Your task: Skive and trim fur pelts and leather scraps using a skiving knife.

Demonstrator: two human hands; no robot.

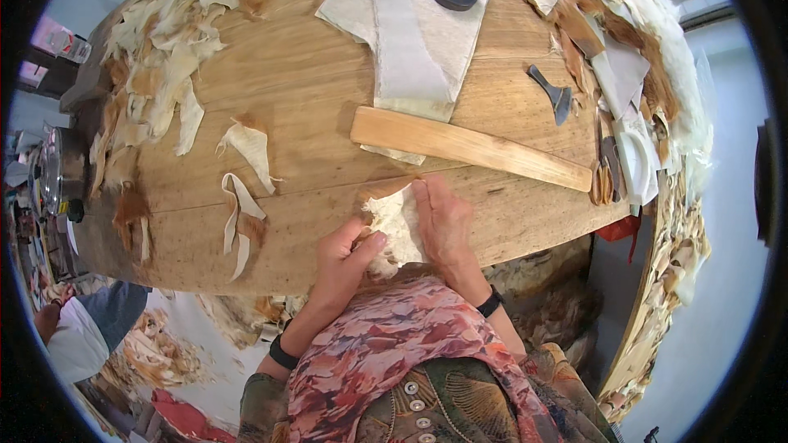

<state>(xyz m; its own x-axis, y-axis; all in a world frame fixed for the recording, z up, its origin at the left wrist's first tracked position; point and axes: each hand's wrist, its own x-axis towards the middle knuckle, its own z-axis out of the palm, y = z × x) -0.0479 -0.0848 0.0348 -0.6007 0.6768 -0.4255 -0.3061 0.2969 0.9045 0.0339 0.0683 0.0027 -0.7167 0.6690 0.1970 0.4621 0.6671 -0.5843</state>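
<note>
Pinched from both sides

The wooden surface (pixel 304 74) spreads before me; the long board (pixel 468 148) lies at 1 o'clock from me. Near the surface's 6 o'clock edge is the hide piece (pixel 397 226). My left hand (pixel 343 252) grasps its 9 o'clock side, my right hand (pixel 447 220) its 3 o'clock side, fingers (pixel 422 191) closed on it. I'd best pinch near the edges and pull evenly, lest it crease.

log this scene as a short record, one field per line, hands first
left hand: holds left side of pale hide piece
right hand: holds its right side
surface: wooden table
wooden bar: lies across cream sheet
black ring: on that sheet
bladed tool: beyond the bar, toward the right
hide scraps: on the table's left side
</note>
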